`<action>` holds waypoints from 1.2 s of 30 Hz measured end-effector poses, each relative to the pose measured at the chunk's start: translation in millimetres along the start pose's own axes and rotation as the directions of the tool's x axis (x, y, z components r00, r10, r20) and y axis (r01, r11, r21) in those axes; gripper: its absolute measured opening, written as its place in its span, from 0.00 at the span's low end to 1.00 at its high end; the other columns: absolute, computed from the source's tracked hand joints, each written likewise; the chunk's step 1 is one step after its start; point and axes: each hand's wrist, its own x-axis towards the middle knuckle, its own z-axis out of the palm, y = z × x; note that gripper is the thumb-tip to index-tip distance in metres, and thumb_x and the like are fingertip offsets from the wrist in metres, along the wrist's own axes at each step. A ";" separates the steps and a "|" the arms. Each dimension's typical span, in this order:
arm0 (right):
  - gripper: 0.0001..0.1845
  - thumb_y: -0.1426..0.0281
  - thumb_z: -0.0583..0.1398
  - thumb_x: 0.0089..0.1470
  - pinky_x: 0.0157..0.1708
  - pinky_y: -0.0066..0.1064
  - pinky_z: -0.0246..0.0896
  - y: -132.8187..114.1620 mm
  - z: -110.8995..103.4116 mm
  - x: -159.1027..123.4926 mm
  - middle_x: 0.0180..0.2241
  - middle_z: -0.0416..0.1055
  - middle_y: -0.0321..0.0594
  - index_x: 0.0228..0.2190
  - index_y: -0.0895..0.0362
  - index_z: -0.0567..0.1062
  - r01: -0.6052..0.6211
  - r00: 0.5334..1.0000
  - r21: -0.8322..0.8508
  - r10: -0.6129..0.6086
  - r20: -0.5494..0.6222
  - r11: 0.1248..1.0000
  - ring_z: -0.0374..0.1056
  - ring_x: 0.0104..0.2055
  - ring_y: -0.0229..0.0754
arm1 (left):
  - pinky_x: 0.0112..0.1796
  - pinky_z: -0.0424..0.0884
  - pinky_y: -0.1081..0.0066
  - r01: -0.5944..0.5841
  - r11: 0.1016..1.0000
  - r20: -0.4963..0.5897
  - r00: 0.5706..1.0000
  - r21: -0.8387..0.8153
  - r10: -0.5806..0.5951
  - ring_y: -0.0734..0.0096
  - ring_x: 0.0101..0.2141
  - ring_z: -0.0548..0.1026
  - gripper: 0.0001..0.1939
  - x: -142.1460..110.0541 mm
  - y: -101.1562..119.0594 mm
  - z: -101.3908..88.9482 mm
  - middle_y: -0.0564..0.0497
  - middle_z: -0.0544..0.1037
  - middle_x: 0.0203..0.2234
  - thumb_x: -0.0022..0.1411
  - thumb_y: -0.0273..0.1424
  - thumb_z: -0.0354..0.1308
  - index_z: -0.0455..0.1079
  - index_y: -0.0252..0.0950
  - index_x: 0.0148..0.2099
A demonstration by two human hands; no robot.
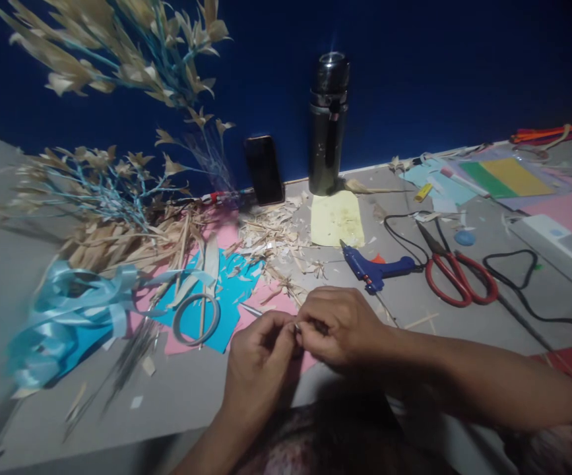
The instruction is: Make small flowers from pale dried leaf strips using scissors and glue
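Both hands meet over the near edge of the table, fingertips pinched together. My left hand (260, 356) is closed, its thumb and index finger pressed on something too small to make out. My right hand (342, 326) is closed at the same spot, its curled fingers hiding most of what lies between them. A thin pale rod (250, 309) shows just beyond my left knuckles; whether it is held I cannot tell. Pink paper (273, 297) lies beneath and behind the hands. Past my right hand rests a blue glue gun (375, 267), near red-handled scissors (458, 280).
To the left are light blue ribbon (58, 323), a tape roll (174, 320), thin wires (130, 359) and blue paper (229, 320). Dried husk scraps (276, 231) litter the middle. A flask (328, 132), a phone (264, 170) and husk flowers (167, 66) stand at the back.
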 end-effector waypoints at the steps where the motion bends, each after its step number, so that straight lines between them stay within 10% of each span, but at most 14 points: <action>1: 0.09 0.75 0.57 0.50 0.27 0.29 0.48 -0.2 0.0 0.0 0.20 0.69 0.36 0.21 0.57 0.72 -0.010 1.000 0.004 0.010 0.000 1.000 0.61 0.24 0.37 | 0.30 0.71 0.72 0.007 1.000 0.009 1.000 -0.007 -0.007 0.66 0.26 0.78 0.09 0.1 0.2 -0.8 0.51 0.82 0.24 0.61 0.34 0.59 0.78 0.38 0.31; 16: 0.07 0.77 0.60 0.47 0.26 0.26 0.46 -0.6 0.7 3.2 0.19 0.65 0.33 0.20 0.58 0.73 -0.118 0.993 0.138 0.117 0.014 0.983 0.58 0.22 0.34 | 0.28 0.72 0.72 0.121 0.988 0.030 0.993 -0.098 -0.118 0.66 0.25 0.77 0.09 3.2 -1.2 2.3 0.50 0.80 0.22 0.59 0.35 0.60 0.76 0.36 0.30; 36: 0.12 0.77 0.56 0.53 0.27 0.31 0.52 2.5 8.6 -1.5 0.20 0.70 0.38 0.21 0.59 0.74 0.167 0.979 -0.077 -0.175 -0.105 0.983 0.63 0.24 0.38 | 0.24 0.65 0.74 0.076 0.993 -0.016 0.997 -0.091 -0.078 0.72 0.21 0.70 0.08 7.2 1.3 3.1 0.53 0.74 0.16 0.50 0.31 0.60 0.71 0.36 0.21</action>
